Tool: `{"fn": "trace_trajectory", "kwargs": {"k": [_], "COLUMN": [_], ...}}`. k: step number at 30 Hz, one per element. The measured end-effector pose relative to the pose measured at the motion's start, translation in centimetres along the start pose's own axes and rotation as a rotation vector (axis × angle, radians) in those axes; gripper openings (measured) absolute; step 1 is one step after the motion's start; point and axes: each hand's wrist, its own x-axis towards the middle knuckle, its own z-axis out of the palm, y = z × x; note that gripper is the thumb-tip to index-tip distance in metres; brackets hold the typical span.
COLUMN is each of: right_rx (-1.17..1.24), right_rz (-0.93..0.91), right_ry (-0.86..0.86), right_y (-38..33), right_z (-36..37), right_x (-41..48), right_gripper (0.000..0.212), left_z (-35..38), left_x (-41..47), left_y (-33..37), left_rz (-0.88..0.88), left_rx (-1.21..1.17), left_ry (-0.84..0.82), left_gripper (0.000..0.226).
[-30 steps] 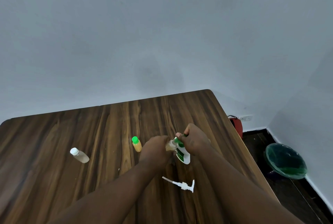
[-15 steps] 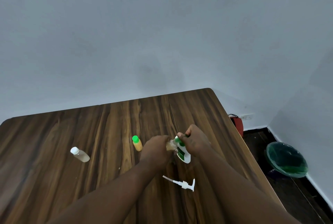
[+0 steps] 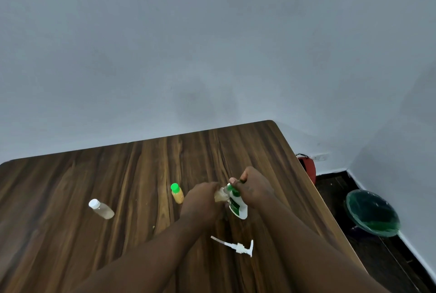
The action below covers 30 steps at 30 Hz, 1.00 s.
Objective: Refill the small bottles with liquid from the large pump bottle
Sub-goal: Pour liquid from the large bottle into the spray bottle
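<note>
Centre right of frame, your right hand grips the big bottle, tipped neck-down so it pours; your left hand wraps a small bottle, mouth up against that neck to catch the liquid; pump lies lower centre on the table, pulled out to free the neck; green-cap bottle and white-cap bottle wait capped to the left.

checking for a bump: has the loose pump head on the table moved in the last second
No. The pump head lies in the same spot near the table's right edge, same angle.
</note>
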Motion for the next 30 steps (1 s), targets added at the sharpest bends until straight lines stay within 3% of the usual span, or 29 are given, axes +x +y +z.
{"fn": "trace_trajectory", "kwargs": {"k": [30], "right_rx": [-0.002], "right_rz": [-0.022], "right_ry": [0.008], "right_y": [0.29], "right_z": [0.32], "right_x": [-0.15], "right_gripper": [0.029], "left_z": [0.26], "left_x": [-0.08], "left_y": [-0.12], "left_rz": [-0.012], "left_rx": [-0.019], "left_ry": [-0.003], "left_gripper": [0.031]}}
